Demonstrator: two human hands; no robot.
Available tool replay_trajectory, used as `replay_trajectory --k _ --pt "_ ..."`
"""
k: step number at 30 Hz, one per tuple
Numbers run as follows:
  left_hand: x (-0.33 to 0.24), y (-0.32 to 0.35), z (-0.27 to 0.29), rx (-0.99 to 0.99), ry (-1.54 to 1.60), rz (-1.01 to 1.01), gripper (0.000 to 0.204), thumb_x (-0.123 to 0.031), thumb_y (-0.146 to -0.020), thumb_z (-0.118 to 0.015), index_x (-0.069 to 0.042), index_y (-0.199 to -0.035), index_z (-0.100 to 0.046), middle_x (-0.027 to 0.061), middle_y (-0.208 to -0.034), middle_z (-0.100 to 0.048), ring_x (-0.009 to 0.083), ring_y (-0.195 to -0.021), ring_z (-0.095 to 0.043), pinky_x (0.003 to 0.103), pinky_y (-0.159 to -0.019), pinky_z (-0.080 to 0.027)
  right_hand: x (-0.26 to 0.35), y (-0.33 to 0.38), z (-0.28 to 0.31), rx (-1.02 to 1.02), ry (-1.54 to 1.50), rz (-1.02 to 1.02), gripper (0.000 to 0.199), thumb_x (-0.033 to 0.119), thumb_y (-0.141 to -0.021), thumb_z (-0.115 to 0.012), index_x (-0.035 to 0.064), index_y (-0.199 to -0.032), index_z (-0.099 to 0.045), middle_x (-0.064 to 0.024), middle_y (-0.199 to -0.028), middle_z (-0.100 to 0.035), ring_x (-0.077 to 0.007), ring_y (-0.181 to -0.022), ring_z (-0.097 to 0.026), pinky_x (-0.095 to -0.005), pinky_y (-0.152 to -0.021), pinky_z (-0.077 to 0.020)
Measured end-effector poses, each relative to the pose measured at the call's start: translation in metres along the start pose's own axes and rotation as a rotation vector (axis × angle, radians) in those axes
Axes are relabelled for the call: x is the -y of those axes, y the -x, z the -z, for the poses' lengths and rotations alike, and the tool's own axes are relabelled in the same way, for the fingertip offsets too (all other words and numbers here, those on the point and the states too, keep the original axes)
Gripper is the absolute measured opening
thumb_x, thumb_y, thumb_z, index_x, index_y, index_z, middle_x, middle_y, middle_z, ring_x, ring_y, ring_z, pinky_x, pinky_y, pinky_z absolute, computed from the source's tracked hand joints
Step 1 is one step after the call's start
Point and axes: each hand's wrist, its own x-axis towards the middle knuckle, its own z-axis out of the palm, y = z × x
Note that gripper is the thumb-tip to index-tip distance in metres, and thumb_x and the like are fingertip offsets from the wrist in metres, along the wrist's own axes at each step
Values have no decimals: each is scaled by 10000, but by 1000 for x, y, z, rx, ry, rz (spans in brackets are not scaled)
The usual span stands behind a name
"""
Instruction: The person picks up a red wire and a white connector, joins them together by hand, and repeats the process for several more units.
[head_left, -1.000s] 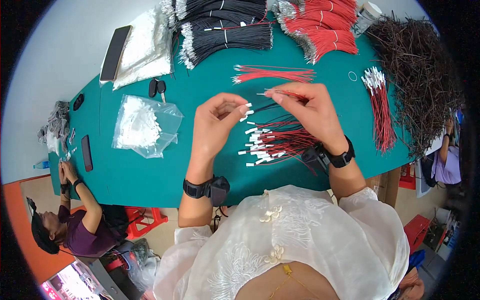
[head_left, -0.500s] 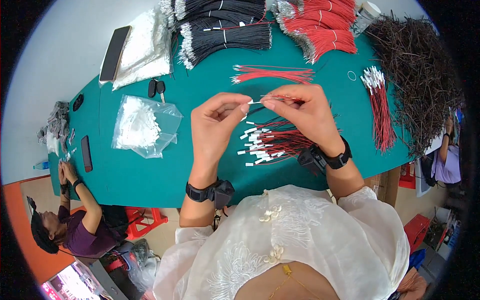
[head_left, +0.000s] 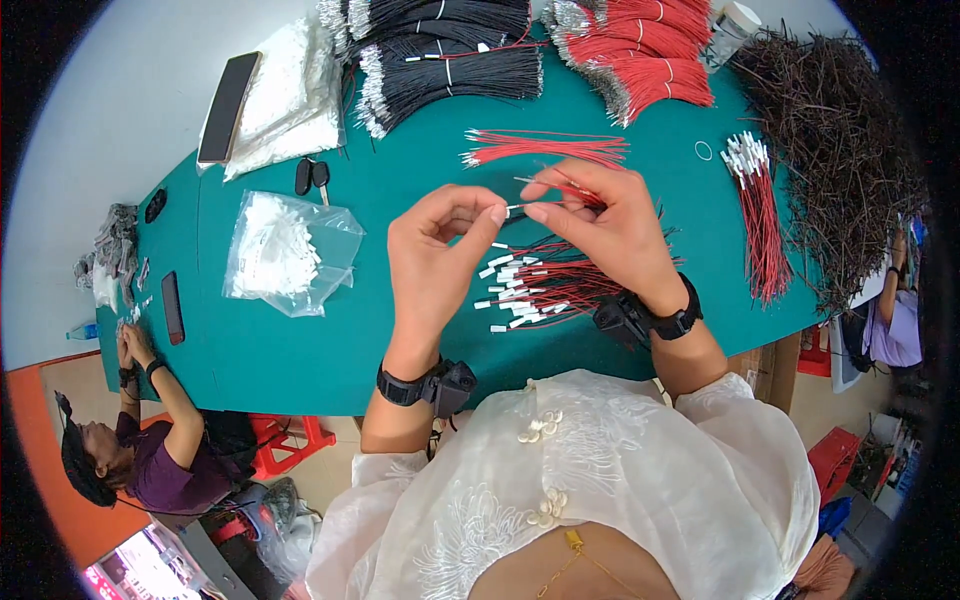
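Note:
My left hand point(head_left: 440, 240) pinches a small white connector point(head_left: 514, 211) between thumb and forefinger. Opposite it, my right hand point(head_left: 612, 220) is closed on thin red wires point(head_left: 570, 186); one wire end between its thumb and finger reaches to the connector. Whether that end sits inside the connector is too small to tell. Under my hands lies a pile of red and black wires with white connectors point(head_left: 520, 290) at their left ends. Just beyond, a loose bunch of red wires point(head_left: 550, 148) lies flat. A clear bag of white connectors point(head_left: 280, 250) rests left of my left hand.
Bundled black wires point(head_left: 460, 75) and red wires point(head_left: 650, 60) line the back of the green table point(head_left: 300, 365). At right are finished-looking red wires point(head_left: 760, 220) and a dark tangled heap point(head_left: 835, 150). A phone point(head_left: 228, 108) and keys point(head_left: 313, 177) lie left. A co-worker point(head_left: 160, 440) sits lower left.
My left hand has shifted slightly right, and its thumb now covers more of the white connector. The wires in my right hand have tilted, their free ends spreading apart.

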Motion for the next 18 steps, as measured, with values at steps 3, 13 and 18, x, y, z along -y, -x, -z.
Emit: replay_trajectory --k 3,13,18 --pt "0 0 0 1 3 10 80 -38 -874 -691 10 -938 -688 16 -858 -675 57 -757 -596 192 -679 -464 -2 1 0 0 18 -7 90 52 -840 -721 -3 -901 -685 59 -680 -544 -7 -581 -341 -206 -500 -262" --pt "0 -1 -2 6 102 63 70 -46 -879 -691 16 -910 -685 -22 -796 -650 14 -694 -554 166 -614 -429 -2 2 -2 -33 19 6 90 74 -852 -716 -3 -876 -677 52 -689 -557 -8 -582 -351 -206 -502 -272" --pt "1 -1 -3 9 116 57 71 -42 -880 -689 16 -918 -683 -22 -800 -651 13 -696 -554 163 -613 -426 2 2 -1 -16 33 -34 99 80 -864 -708 -10 -867 -668 56 -681 -536 -7 -584 -349 -205 -504 -265"
